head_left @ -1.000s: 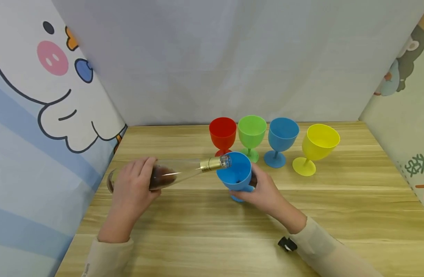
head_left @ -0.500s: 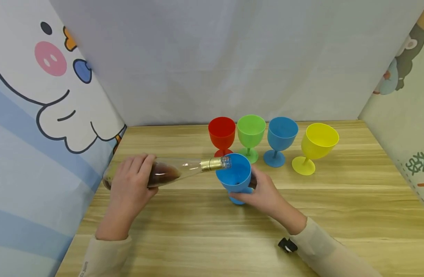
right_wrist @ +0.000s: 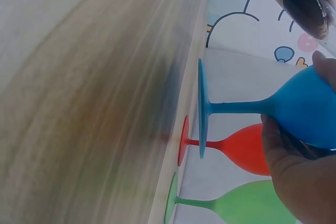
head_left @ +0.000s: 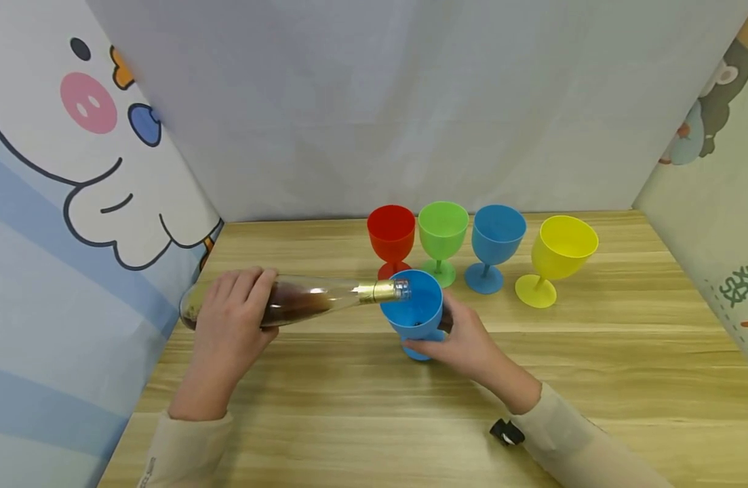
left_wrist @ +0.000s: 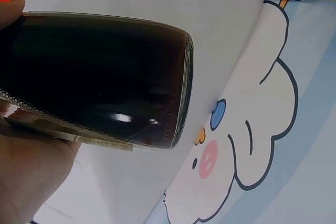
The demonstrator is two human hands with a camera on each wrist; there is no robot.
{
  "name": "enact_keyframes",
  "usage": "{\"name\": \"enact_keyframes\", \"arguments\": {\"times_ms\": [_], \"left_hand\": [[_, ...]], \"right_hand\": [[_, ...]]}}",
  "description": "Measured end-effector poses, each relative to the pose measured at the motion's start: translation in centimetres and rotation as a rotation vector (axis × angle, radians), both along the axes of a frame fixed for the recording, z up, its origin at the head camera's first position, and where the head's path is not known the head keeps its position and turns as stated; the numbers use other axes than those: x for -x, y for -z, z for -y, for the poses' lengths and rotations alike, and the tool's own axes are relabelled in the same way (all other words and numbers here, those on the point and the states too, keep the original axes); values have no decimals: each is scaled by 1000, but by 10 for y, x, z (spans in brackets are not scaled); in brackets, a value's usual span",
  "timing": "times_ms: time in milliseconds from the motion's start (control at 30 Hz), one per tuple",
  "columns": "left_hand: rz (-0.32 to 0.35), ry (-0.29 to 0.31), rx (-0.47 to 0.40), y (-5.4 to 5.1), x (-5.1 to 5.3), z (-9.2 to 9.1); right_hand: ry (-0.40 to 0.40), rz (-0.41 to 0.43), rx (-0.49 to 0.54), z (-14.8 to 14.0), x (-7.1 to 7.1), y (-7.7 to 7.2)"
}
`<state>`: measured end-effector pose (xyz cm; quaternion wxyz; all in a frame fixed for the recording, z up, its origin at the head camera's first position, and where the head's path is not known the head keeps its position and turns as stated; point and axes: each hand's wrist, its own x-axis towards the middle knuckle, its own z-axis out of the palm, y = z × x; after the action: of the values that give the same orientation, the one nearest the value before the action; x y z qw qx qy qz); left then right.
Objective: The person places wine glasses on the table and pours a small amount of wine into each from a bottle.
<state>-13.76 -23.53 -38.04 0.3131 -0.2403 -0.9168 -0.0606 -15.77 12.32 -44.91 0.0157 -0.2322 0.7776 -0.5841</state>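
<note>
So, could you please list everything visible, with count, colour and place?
bottle: 1, clear with dark liquid, mouth at held goblet
held goblet: 1, blue, front centre
red goblet: 1, red, row's left end
green goblet: 1, green, beside red
rear blue goblet: 1, blue, beside green
yellow goblet: 1, yellow, row's right end
table: 1, tan, underneath
backdrop: 1, grey, behind
cartoon panels: 2, pale, both sides
small object: 1, black, near right sleeve
sleeves: 2, beige, both arms
left hand: 1, bare, gripping bottle
right hand: 1, bare, gripping held goblet
</note>
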Motion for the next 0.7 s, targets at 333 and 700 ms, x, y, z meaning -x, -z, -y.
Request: {"name": "enact_keyframes", "arguments": {"times_ms": [333,700], "left_hand": [[-26,2,13,-4,1,0],[-6,-4,47,-6,2,-2]], "right_hand": [[-3,4,0,-1,0,1],[-10,11,14,-1,-1,2]]}}
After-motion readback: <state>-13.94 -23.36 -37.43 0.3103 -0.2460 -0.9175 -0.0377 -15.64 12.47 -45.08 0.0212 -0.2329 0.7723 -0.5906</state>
